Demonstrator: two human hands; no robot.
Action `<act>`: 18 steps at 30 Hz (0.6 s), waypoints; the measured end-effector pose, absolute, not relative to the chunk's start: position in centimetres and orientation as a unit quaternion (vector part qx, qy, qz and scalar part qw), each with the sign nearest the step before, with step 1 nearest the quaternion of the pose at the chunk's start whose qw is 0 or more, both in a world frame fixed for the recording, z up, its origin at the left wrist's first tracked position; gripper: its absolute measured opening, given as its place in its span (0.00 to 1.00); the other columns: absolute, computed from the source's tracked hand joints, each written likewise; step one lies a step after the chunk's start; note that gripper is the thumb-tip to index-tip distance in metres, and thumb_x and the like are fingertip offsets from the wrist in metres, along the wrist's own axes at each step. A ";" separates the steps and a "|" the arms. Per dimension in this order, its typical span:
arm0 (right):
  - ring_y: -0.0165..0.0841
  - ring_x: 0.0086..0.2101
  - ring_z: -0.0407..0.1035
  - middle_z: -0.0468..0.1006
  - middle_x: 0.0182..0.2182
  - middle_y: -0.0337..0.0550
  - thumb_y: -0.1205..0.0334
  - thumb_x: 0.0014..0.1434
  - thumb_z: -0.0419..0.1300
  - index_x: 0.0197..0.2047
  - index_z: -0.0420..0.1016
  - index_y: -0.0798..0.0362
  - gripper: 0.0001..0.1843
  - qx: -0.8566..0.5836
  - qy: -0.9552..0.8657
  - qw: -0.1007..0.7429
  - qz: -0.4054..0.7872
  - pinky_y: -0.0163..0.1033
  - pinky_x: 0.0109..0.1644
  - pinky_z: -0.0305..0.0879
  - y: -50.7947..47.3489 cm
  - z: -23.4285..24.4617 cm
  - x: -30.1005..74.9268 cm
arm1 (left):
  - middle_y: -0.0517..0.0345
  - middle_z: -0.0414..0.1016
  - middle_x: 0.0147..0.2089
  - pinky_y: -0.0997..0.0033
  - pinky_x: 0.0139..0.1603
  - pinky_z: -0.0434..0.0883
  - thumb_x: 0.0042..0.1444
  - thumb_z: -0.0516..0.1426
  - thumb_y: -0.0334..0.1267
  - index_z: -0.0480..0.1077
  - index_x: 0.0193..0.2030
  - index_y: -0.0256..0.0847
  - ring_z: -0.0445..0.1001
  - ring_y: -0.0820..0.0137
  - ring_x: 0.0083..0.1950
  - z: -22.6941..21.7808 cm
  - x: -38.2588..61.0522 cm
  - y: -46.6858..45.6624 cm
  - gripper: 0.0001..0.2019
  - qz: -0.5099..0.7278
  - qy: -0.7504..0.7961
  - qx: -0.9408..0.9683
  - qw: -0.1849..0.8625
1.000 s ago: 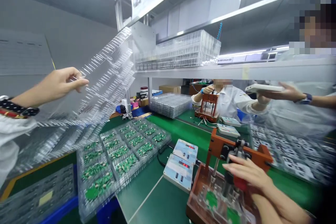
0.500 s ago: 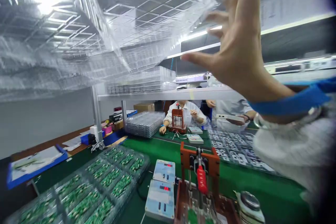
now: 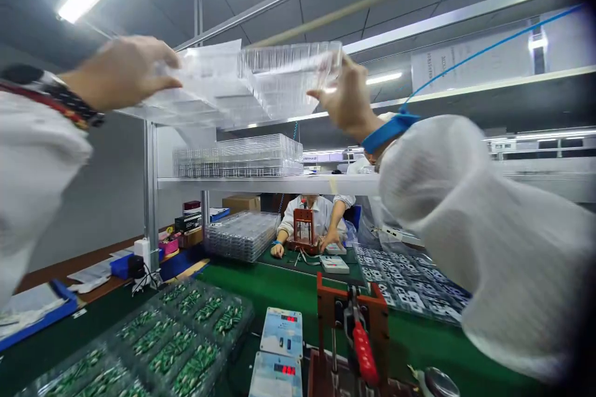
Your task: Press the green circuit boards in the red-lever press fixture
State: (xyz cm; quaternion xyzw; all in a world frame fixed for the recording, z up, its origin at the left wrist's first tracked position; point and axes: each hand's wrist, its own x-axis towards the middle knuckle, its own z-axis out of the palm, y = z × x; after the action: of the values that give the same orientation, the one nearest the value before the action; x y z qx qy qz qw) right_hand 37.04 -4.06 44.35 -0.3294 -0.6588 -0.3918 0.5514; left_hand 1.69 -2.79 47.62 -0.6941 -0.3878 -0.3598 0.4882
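My left hand (image 3: 128, 71) grips the left end of a stack of clear plastic trays (image 3: 279, 84), its thumb apart from the fingers. At the other end my right hand (image 3: 349, 99) clasps the trays, with the fingers partly hidden behind the plastic. The trays are raised above a white shelf (image 3: 270, 184). On that shelf, just below them, sits another pile of clear trays (image 3: 242, 158). I cannot tell whether the held trays touch anything behind them.
Below lie a compartmented tray of green circuit boards (image 3: 181, 322), two boxes with red displays (image 3: 282, 332) and a red-handled toggle press (image 3: 356, 335). Across the bench a co-worker (image 3: 316, 217) sits beside another press. A tray of white parts (image 3: 410, 279) lies at right.
The clear trays have gone from close overhead to farther forward, above the shelf. My left hand has come into view on them. My right hand, earlier spread, now holds their right end.
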 end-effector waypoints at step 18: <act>0.41 0.44 0.71 0.77 0.42 0.50 0.72 0.58 0.61 0.49 0.74 0.59 0.15 -0.412 -0.772 0.378 -0.304 0.47 0.53 0.68 13.2 45.4 34.6 | 0.46 0.65 0.64 0.62 0.57 0.65 0.64 0.44 0.52 0.58 0.65 0.38 0.66 0.56 0.62 44.8 5.5 23.0 0.28 -0.302 -0.488 -0.760 0.303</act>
State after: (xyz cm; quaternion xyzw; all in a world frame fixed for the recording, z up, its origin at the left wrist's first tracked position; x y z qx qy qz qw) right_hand 34.63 13.15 45.38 -0.4119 -0.7717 -0.3038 0.3775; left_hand 5.49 23.02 44.85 -0.7605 -0.4884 -0.3018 0.3034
